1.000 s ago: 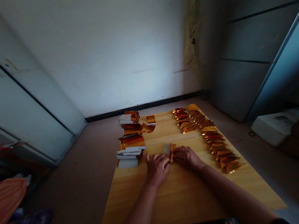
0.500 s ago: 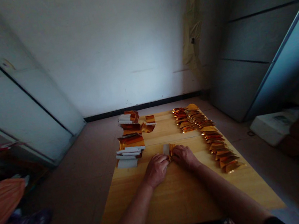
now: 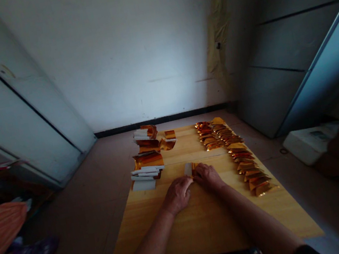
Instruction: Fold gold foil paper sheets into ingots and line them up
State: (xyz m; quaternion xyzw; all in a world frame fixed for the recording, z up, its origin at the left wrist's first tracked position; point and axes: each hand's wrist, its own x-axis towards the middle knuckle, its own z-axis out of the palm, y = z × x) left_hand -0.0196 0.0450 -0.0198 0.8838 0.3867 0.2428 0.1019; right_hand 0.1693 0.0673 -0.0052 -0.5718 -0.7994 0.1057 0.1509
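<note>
Centrally, a white-and-gold foil strip (image 3: 188, 169) is pinched on a wooden tabletop (image 3: 206, 229) between the left hand (image 3: 177, 195) and the curled fingers (image 3: 200, 171) of the right hand (image 3: 207, 177). Its long axis runs 12 to 6 o'clock, and it lies at 10 o'clock from the slightly nearer right hand.

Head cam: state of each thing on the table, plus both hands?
Gold foil piece, folded, with white paper at its left edge.
Left hand, against the piece, grip unclear.
Right hand, curled over the piece's gold end.
Gold foil packets, folded, overlapping in a long row.
White paper strips, stacked flat.
Gold foil sheets, curled, piled among the strips.
Wooden table, level, seam across it.
</note>
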